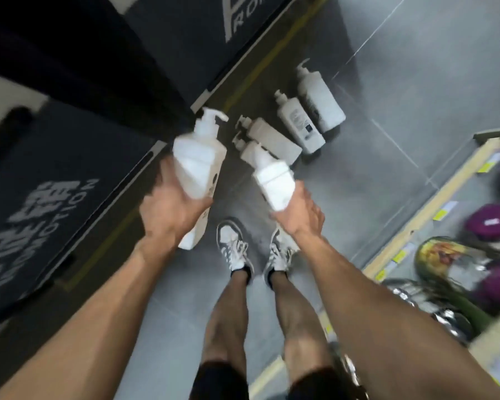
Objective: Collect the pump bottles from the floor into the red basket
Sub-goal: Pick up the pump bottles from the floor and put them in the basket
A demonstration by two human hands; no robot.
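While the person stands on the grey floor (416, 82), the left hand (171, 210) curls its fingers round 1 white pump bottle (198, 163). The right hand (299, 216) grips a second pump bottle (274, 180). 4 more bottles (299, 122) lie close together on the floor ahead of the sneakers (234, 246).

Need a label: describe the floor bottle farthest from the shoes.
On the grey floor ahead of the shoes, white pump bottles lie in a row. The target is the end one, farthest toward the top right. Unlike the rest, it has a neighbour on one side only.
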